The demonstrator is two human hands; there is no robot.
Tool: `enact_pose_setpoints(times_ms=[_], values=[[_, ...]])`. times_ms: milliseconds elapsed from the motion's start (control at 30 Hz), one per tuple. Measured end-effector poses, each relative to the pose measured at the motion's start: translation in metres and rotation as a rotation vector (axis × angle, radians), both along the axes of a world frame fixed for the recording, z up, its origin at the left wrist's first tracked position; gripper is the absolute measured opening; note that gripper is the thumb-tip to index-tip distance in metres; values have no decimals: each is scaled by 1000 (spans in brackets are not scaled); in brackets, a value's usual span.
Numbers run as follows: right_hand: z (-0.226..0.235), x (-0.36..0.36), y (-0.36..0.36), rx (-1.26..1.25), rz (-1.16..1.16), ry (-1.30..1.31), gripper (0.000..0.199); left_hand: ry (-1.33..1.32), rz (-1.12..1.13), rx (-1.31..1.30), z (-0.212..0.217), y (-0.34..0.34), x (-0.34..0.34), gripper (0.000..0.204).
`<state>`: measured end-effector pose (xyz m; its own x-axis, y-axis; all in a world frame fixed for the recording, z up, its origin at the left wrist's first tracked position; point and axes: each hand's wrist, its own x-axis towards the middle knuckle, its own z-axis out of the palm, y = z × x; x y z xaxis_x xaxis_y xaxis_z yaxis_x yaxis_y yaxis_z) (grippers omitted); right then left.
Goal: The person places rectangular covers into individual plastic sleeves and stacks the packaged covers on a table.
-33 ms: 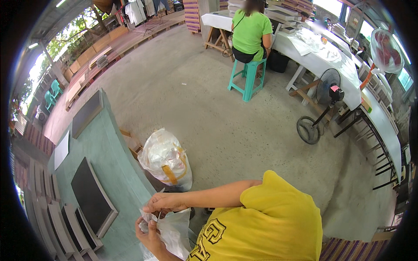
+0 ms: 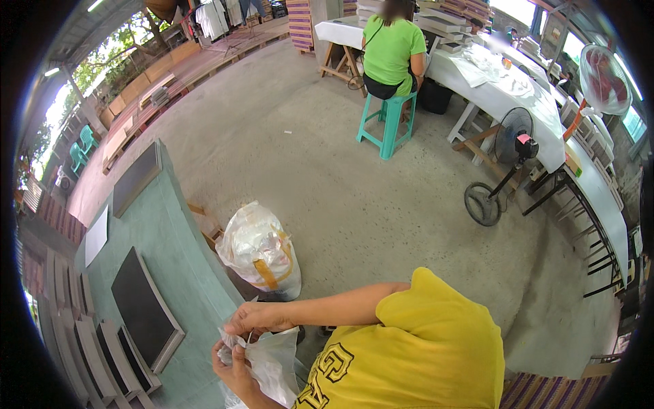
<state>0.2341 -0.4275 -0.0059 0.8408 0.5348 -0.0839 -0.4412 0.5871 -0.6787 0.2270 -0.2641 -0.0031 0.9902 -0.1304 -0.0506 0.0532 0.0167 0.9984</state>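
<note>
Both of my hands are together over the near edge of the green table, holding a translucent plastic bag. My right hand reaches in from the right with its fingers pinched on the gathered upper part of the bag. Just below it, my left hand grips the same plastic with thumb and fingers. The lower part of the bag drapes down beside my yellow shirt. What the fingertips pinch exactly is partly hidden.
On the green table lie a dark flat panel with pale edges, another panel and a white sheet. Several framed panels stand at left. A stuffed white sack is beside the table. Beyond are a seated person and a fan.
</note>
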Motion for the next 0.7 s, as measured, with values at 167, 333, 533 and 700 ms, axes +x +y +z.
enact_pose_setpoints(times_ms=[167,333,533,700], values=[[-20,9,2,-250,-136,-160,21,47,-13,5,-8,0,3,39],[-22,13,3,-276,-212,-164,22,72,56,-70,-5,2,7,41],[-12,13,8,-259,-190,-157,25,-83,-7,15,-7,-4,6,31],[-23,17,13,-144,-106,-105,24,12,38,-50,-3,0,9,19]])
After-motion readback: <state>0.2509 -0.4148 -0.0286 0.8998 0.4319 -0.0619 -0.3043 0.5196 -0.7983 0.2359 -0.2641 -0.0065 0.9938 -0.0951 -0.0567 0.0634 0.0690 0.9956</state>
